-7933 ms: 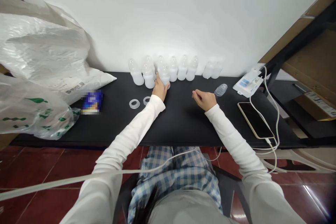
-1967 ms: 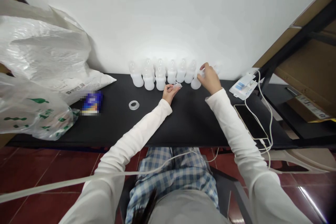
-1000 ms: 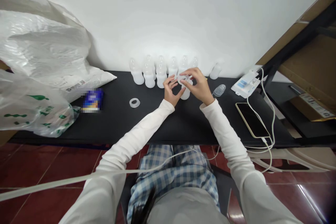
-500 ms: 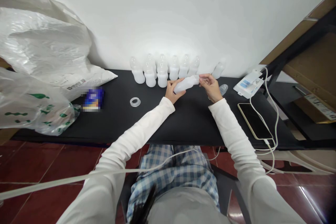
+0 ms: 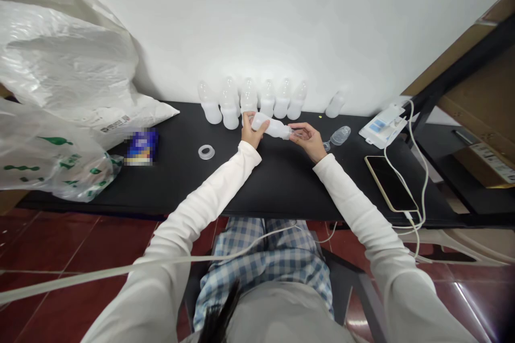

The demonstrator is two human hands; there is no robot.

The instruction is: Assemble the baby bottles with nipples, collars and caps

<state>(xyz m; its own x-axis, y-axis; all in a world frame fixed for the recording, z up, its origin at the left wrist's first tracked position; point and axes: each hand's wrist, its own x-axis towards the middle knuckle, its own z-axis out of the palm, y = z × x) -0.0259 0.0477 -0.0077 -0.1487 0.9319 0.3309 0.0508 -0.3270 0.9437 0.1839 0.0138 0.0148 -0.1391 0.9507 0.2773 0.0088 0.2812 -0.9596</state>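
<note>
Baby bottle [image 5: 271, 127] being clamped level by left hand [image 5: 252, 131], neck being pinched by right hand [image 5: 308, 142]; 1 loose ring [image 5: 206, 152] lying left of hand, bottle row [image 5: 267, 101] standing beyond.

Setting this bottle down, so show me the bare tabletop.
Bare black tabletop lies below the left hand and right hand, between the translucent ring and phone. Crowded: the baby bottles along the wall, and the held bottle between the hands.

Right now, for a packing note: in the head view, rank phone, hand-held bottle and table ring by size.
Phone, then milky plastic bottle in the left hand, then clear ring. Nearness to the camera may skew phone against bottle.
</note>
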